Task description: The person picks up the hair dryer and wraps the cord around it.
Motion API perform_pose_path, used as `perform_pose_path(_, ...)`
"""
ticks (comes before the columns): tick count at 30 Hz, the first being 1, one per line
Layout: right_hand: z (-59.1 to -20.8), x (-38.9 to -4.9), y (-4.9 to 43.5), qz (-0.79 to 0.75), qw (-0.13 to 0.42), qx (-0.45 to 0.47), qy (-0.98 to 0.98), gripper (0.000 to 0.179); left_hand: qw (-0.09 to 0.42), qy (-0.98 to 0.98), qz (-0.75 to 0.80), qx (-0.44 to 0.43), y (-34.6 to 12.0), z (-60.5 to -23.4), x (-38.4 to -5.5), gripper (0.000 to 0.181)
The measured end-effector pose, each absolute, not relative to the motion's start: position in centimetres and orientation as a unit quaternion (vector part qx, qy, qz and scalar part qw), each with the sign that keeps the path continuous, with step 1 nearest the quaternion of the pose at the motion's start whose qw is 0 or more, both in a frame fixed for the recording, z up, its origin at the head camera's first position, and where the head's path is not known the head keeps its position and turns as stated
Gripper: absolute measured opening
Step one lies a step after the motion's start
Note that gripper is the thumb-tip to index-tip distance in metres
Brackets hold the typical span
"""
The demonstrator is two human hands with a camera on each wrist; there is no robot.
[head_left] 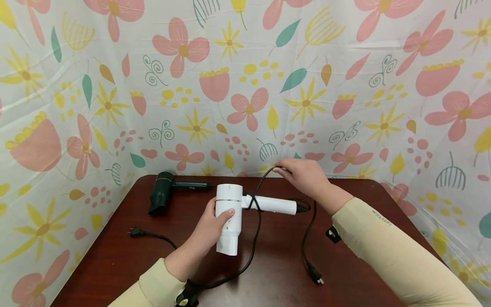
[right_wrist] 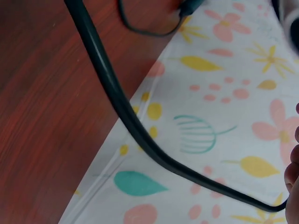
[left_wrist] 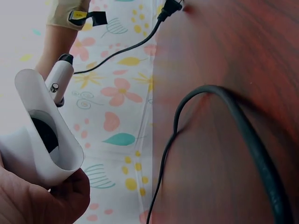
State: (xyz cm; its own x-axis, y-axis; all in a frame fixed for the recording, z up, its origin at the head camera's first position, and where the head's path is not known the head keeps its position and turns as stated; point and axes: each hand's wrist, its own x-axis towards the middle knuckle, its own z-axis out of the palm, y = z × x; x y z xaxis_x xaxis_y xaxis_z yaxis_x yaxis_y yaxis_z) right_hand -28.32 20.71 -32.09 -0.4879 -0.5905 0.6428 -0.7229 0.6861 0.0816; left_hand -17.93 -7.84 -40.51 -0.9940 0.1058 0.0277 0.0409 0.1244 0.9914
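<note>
My left hand (head_left: 209,224) grips the barrel of a white hair dryer (head_left: 229,200), thumb across its front and nozzle toward me. The handle (head_left: 276,204) points right, with black cord (head_left: 253,243) looped round it near the barrel. My right hand (head_left: 303,175) pinches that cord up above the handle, behind and to the right of the barrel. In the left wrist view, the flat nozzle (left_wrist: 70,158) faces the camera above my left fingers. The right wrist view has the taut cord (right_wrist: 126,112) running to my right fingers (right_wrist: 292,172) at the edge.
A dark green hair dryer (head_left: 161,194) lies at the back left of the brown table (head_left: 291,264). One black plug (head_left: 136,231) rests at the left, another plug (head_left: 315,274) at the right front. Flower-printed cloth (head_left: 249,64) hangs close behind and at both sides.
</note>
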Motion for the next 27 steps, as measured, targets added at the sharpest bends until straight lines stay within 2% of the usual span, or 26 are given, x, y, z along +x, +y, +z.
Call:
perform_pose_path(21,-33.0,-30.2,23.2,0.088,0.264,0.328,-0.903,0.018,0.035,0.733,0.678,0.044,-7.9,-40.0,-16.9,0.069)
perform_pose_path(27,-33.8,-30.0,23.3,0.075,0.225,0.321,-0.917,0.025,0.035,0.719,0.692,0.05,-7.6,-39.6,-16.8,0.067)
